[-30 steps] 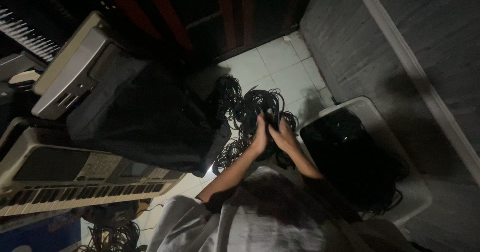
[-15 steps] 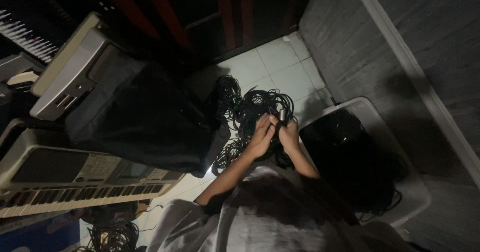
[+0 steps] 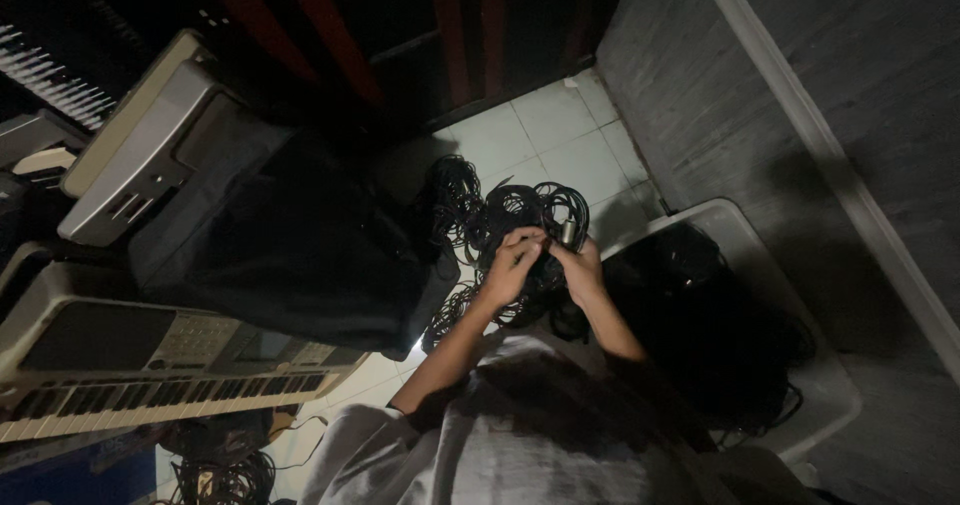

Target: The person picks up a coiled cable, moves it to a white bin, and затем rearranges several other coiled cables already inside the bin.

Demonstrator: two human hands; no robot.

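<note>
Black cable bundle is held up over the white tiled floor, directly beyond both hands. Left hand is closed on the cable strands. Right hand is pinched around a silver plug at the bundle's right side. White bin of cables is seen to the right, keyboards to the left.

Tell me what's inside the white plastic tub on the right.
The white tub holds a dark heap of black cables, some spilling over its near rim. The tub's floor, and anything beneath the heap, is covered and too dim to see.
</note>
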